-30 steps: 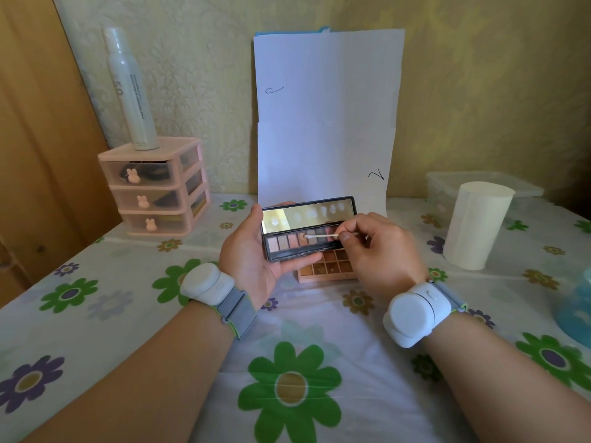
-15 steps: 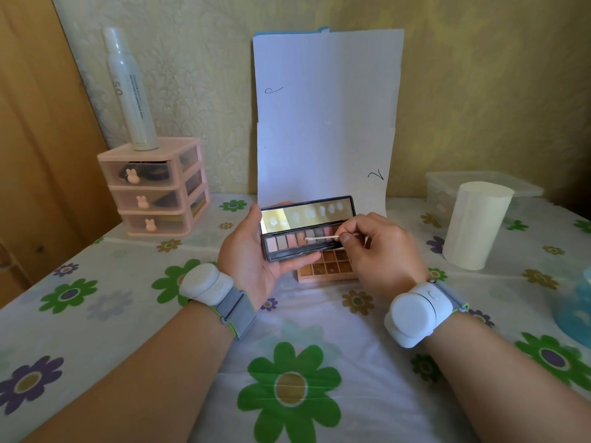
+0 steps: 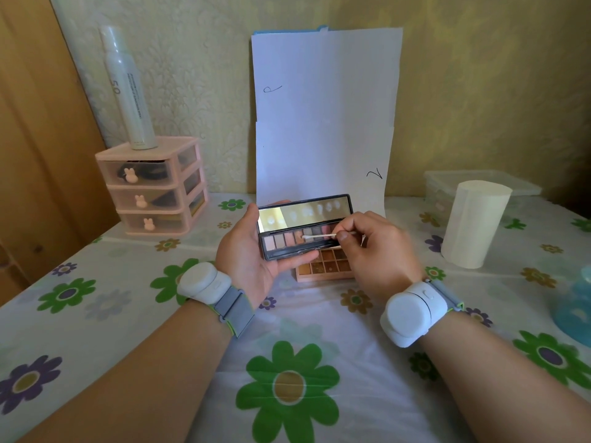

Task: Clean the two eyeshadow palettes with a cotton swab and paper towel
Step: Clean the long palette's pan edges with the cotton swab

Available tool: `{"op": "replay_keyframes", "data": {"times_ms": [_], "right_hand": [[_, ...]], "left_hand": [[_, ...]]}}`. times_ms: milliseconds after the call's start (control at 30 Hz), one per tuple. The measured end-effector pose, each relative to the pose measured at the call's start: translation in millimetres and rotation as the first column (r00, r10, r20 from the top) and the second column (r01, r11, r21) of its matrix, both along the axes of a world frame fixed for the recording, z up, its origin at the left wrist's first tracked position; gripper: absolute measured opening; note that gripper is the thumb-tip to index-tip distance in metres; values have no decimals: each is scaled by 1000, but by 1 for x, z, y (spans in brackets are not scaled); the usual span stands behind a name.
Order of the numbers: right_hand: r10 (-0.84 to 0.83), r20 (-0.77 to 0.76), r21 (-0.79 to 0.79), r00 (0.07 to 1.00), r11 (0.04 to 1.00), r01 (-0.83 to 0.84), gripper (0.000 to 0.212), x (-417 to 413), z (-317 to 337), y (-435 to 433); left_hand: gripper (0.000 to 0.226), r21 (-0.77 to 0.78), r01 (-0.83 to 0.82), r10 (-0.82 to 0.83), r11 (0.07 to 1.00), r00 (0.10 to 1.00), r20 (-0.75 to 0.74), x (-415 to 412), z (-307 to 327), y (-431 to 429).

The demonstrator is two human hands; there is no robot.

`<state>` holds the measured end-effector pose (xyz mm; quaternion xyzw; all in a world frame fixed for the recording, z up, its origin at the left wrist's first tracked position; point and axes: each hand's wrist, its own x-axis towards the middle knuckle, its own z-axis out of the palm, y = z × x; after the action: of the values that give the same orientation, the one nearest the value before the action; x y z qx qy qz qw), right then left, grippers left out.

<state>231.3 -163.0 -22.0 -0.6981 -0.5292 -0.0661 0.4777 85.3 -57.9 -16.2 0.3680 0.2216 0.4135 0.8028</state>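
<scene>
Left hand [image 3: 246, 254] cradles the open black eyeshadow palette [image 3: 297, 247], fingers [image 3: 297, 262] curled under its near edge, thumb at the mirror lid's left corner. Right hand [image 3: 377, 247] pinches the cotton swab [image 3: 319, 236]; its tip sits on a mid-row pan, left of the pinching fingers. The peach palette [image 3: 323, 266] lies open on the bench [image 3: 128, 314] just beneath them. The paper towel roll [image 3: 473, 225] stands upright, well to their right.

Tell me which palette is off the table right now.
The black mirrored palette, held by the left hand; the tan palette lies on the table.
</scene>
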Motion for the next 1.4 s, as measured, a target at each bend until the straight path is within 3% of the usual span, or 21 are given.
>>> {"op": "replay_keyframes", "data": {"times_ms": [133, 400, 800, 1067, 1400], "right_hand": [[13, -1, -41, 1000, 999, -13, 16, 1, 0, 0], [-59, -46, 52, 997, 997, 61, 15, 4, 1, 0], [-74, -13, -48, 997, 996, 73, 16, 6, 3, -3], [-87, -34, 19, 996, 996, 88, 16, 3, 4, -2], [-61, -13, -61, 998, 996, 60, 15, 5, 3, -4]], "left_hand": [[44, -65, -8, 8, 998, 1000, -11, 0, 2, 0], [51, -89, 18, -16, 996, 1000, 23, 0, -2, 3], [49, -96, 4, -1, 995, 1000, 26, -1, 2, 0], [50, -76, 26, -26, 997, 1000, 12, -1, 0, 1], [50, -123, -9, 11, 992, 1000, 18, -1, 1, 0]]}}
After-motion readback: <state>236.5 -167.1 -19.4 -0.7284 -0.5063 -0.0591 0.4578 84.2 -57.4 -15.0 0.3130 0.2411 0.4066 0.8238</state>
